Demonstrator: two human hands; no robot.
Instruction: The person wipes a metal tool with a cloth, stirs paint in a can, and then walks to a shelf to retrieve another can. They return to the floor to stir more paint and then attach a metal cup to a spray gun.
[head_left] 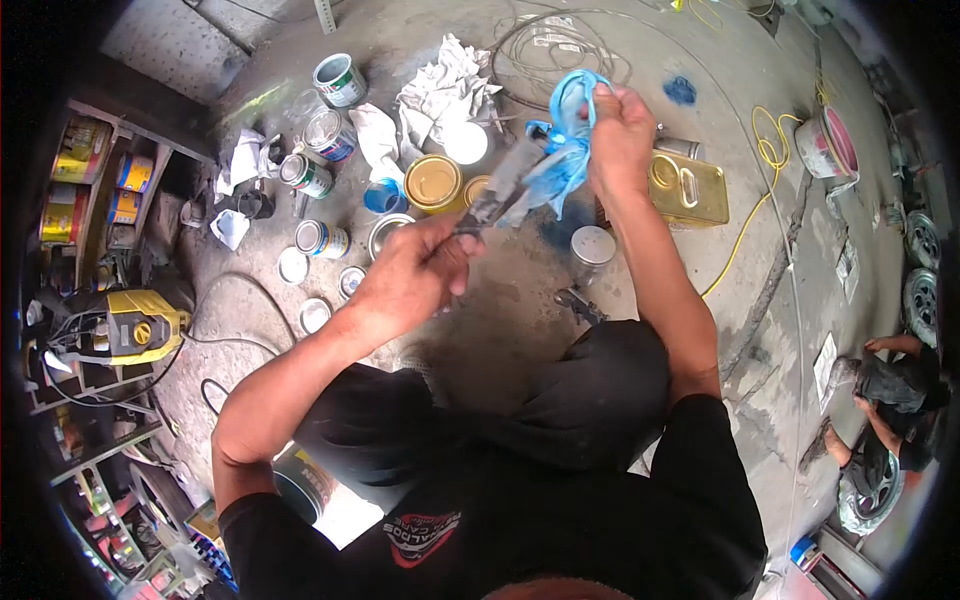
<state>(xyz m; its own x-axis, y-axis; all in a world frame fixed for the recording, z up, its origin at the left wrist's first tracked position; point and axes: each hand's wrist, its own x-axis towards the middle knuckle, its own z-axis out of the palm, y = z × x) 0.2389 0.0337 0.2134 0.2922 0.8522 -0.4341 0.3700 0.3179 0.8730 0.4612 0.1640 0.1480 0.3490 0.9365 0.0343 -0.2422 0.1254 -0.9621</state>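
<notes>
My left hand point(415, 268) is closed around the near end of a dark grey tool with a flat part point(512, 172); motion blur leaves its exact kind unclear. Its far end meets a crumpled blue rag point(566, 150), stained darker in places. The fingers of my right hand point(622, 140) are pinched on this rag, up and to the right of the tool. Below the hands, a lidded can point(593, 247) stands on the floor, with a small dark tool point(580, 303) near my knee. A rectangular golden tin point(690, 190) lies right of my right wrist.
Several paint cans surround an open golden can point(433, 183) at left, near crumpled white paper point(450, 85). A yellow-black machine point(140, 328) sits by the left shelves. A yellow cord point(742, 238) and a pink-lined bucket point(826, 145) are at right. Another person point(890, 390) sits far right among wheels.
</notes>
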